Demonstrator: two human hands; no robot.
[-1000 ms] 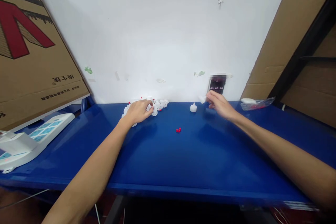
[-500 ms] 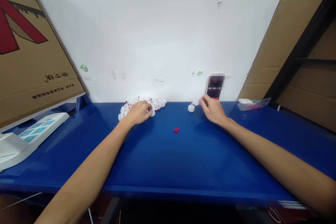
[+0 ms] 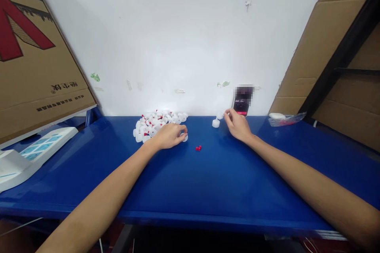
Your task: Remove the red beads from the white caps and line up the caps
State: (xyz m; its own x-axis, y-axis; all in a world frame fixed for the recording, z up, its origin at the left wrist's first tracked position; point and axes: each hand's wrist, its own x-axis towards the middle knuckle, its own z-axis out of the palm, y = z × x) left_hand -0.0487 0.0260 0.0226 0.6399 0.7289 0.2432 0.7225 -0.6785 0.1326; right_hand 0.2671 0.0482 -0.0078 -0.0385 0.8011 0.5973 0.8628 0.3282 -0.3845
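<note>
A pile of several small white plastic caps point(image 3: 154, 123), some with red bits, lies on the blue table point(image 3: 190, 182) against the white wall. My left hand point(image 3: 170, 135) rests on the table just right of the pile, fingers curled over a white cap point(image 3: 185, 138). A little to its right lie a few tiny red pieces point(image 3: 198, 148). My right hand point(image 3: 236, 123) is further right, fingers pinched on a small white cap point(image 3: 220, 115). Another white cap point(image 3: 215, 123) stands on the table just below it.
A phone point(image 3: 241, 104) with a running timer leans on the wall behind my right hand. A clear bag with white and red parts point(image 3: 285, 118) lies at the right. A white scale point(image 3: 26, 156) sits at the left under a cardboard box point(image 3: 32, 47). Cardboard and a black frame stand on the right.
My left hand has drawn back out of the pile toward the red pieces with a white cap under its fingers. My right hand has shifted left, holding a white cap beside the standing one.
</note>
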